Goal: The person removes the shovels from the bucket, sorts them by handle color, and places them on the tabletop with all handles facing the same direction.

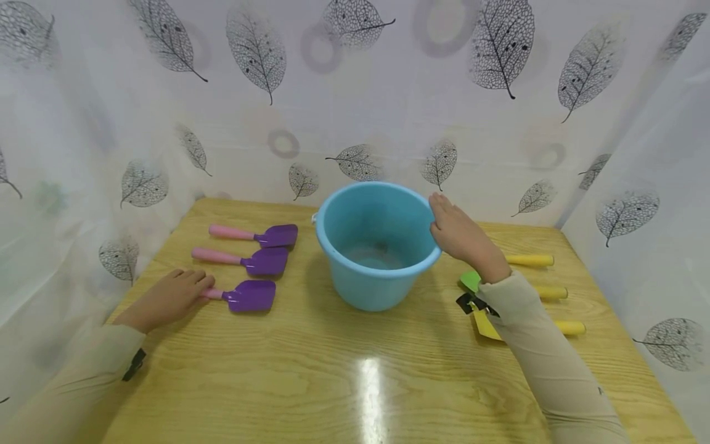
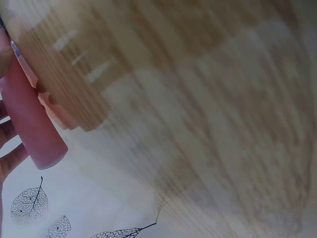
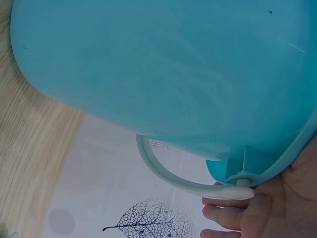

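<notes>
My left hand [image 1: 169, 299] grips the pink handle of the nearest purple toy shovel [image 1: 251, 296], which lies on the table's left side. The left wrist view shows fingers round that pink handle [image 2: 33, 116]. At the right rim of a light blue bucket [image 1: 370, 288] is my right hand [image 1: 465, 236], palm against the edge and fingers extended. Close up in the right wrist view, those fingers [image 3: 225, 215] lie beside the pivot of the bucket's white carrying handle [image 3: 181, 182]. The bucket stands upright in the middle.
Two more purple shovels [image 1: 266, 261] with pink handles lie beyond the left hand. Several yellow-handled shovels [image 1: 550, 292], one with a green blade [image 1: 470, 280], lie under and beside the right forearm. A leaf-patterned curtain [image 1: 383, 111] encloses the wooden table [image 1: 299, 382].
</notes>
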A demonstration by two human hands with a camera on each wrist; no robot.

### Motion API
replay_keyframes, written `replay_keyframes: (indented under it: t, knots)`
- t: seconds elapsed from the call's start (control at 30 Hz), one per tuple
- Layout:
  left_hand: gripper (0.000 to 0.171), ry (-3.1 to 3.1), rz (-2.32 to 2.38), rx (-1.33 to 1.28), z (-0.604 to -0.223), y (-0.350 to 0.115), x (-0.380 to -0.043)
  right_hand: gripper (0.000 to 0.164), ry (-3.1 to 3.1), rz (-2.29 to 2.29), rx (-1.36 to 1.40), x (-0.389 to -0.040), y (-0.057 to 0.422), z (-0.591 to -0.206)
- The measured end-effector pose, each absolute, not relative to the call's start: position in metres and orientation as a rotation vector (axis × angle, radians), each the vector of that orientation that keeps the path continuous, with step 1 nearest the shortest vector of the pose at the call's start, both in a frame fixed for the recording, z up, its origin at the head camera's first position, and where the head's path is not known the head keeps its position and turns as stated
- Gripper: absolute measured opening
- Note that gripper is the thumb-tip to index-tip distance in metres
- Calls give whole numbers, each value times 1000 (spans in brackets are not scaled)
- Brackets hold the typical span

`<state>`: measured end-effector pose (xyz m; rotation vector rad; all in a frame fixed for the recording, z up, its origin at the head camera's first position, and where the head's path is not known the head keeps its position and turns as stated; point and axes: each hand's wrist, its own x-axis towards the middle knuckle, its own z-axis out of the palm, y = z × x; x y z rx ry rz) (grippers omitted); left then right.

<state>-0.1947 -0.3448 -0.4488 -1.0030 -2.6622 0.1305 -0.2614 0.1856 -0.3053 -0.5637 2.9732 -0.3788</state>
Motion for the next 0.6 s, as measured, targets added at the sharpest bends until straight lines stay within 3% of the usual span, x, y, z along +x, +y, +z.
replay_keyframes:
  t: [0.33, 0.6]
  knots:
    - [28, -2691, 82, -1001, -439, -338, -199, 60, 2977, -409, -555, -262, 187, -308]
    - [32, -2592, -15, -996, -400, -298, -211, 60, 2960, -433, -552, -263, 188, -307]
